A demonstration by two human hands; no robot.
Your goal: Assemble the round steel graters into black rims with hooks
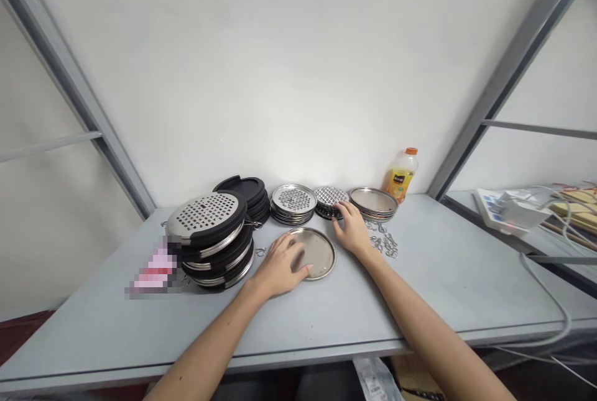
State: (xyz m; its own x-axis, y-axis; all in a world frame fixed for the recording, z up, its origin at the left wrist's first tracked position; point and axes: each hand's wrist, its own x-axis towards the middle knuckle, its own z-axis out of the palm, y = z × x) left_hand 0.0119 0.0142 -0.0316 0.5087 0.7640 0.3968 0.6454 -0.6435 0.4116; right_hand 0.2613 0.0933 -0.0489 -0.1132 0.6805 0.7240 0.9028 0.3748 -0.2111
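My left hand (278, 269) lies over the left side of a round shallow metal plate (319, 252) that is flat on the table. Its fingers are at the back rim and its thumb over the front, gripping the plate. My right hand (351, 227) reaches to the front right of a stack of round metal mesh discs (330, 194). Its fingertips touch or nearly touch the stack's edge, thumb and fingers apart. Beside that stack, to the left, is a pile of perforated metal discs with rims (295, 200). Stacked metal plates (373, 201) are to the right.
Assembled perforated rounds with black rims (205, 217) are stacked at the left, before a pile of black rings (247, 193). Small wire clips (388, 245) lie right of my right hand. A juice bottle (402, 174) stands against the wall. A power strip (492, 211) is far right.
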